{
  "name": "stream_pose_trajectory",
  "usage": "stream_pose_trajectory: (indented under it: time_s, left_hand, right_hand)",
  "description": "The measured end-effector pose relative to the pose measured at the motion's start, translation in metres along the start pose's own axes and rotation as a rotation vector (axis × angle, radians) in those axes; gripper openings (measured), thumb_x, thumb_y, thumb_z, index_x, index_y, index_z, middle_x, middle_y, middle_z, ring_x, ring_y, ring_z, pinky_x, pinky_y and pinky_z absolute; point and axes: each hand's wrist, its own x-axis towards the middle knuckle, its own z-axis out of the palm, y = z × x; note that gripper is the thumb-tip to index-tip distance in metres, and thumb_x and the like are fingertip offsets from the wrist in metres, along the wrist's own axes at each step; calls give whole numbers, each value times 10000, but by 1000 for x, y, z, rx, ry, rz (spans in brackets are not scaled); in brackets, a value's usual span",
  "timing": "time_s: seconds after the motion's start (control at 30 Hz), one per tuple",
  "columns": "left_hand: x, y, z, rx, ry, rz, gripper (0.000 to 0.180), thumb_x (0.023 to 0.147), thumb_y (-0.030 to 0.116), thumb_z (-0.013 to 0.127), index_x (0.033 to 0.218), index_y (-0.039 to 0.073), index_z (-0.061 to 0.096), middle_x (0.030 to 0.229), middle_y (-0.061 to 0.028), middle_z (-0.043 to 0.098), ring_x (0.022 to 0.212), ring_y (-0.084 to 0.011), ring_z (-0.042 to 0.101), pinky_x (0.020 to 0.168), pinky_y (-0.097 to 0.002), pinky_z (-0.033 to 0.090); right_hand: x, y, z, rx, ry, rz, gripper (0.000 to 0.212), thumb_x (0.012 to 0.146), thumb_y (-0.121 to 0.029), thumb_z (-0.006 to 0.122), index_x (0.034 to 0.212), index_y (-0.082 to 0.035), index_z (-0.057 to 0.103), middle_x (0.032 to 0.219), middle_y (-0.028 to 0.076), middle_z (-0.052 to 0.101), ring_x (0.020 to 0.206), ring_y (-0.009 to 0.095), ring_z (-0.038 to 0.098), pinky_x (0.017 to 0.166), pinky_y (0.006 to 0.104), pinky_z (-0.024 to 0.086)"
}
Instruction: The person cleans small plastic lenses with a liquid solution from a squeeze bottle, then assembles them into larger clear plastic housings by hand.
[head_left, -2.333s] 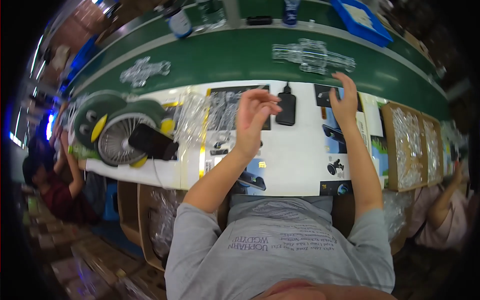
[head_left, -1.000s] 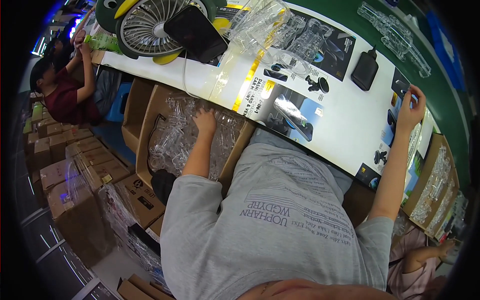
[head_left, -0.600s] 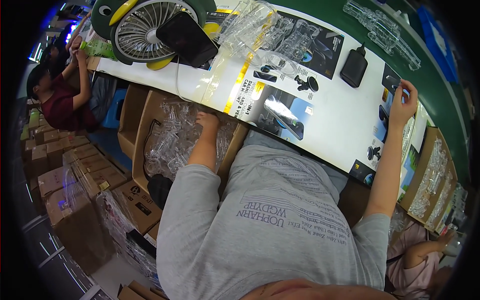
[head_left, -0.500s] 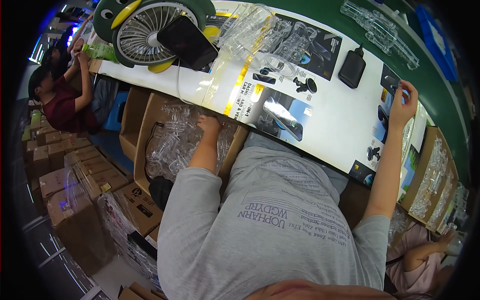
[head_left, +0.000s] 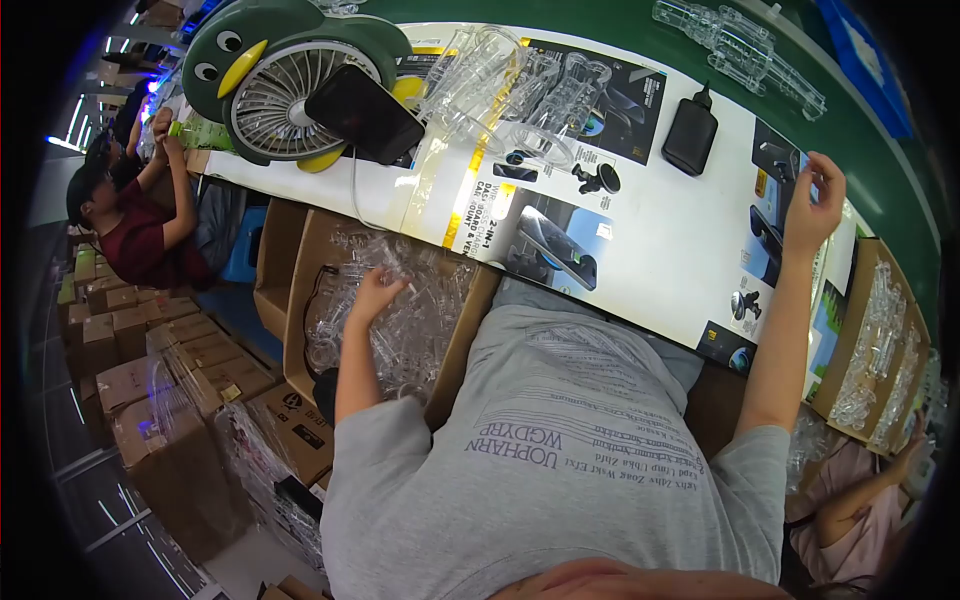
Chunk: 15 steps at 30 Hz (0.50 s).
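Note:
My left hand [head_left: 376,294] is over an open carton [head_left: 470,330] on my left, its fingers bent toward a pile of clear plastic parts [head_left: 420,325]. Whatever its fingertips pinch cannot be made out against those see-through pieces. On the table's right side rests my right hand [head_left: 818,205], loosely curled with a gap between the fingers and nothing visible in it. It lies by the edge of a white printed sheet [head_left: 660,240]. Farther back stand several clear plastic assemblies [head_left: 560,90], and a longer clear assembly [head_left: 740,50] lies on the green tabletop [head_left: 610,22].
A green penguin-shaped fan [head_left: 215,65] stands at the table's back left, a dark phone [head_left: 368,115] leaning on it. A black bottle [head_left: 690,132] lies on the sheet. Right of the table is a carton of clear parts [head_left: 870,340]. Cartons [head_left: 180,450] are stacked left; two people sit nearby.
My left hand has drawn back toward me and left within the carton. My right hand keeps its curled pose at the table's right. The whole view has shifted slightly.

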Motion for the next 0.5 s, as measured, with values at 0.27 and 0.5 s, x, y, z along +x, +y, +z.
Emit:
stream_pose_trajectory:
  time_s: [0.27,0.5]
  left_hand:
    - [-94,134,-59,-1196,-687,757,602,550,482,760,945,58,595,1136,-134,464,1093,-271,436,916,-381,352]
    - [-94,313,21,-942,-924,1084,625,641,474,733,1048,38,549,1268,-136,408,1166,-276,424,973,-415,342]
  right_hand:
    - [1,-112,-18,145,-423,35,272,825,-20,537,1097,-36,545,1191,108,530,1046,162,523,888,300,411]
    - [-72,-165,-26,826,-994,390,1162,622,-441,777,1414,-16,40,1437,208,209,1318,312,256,1063,415,219]
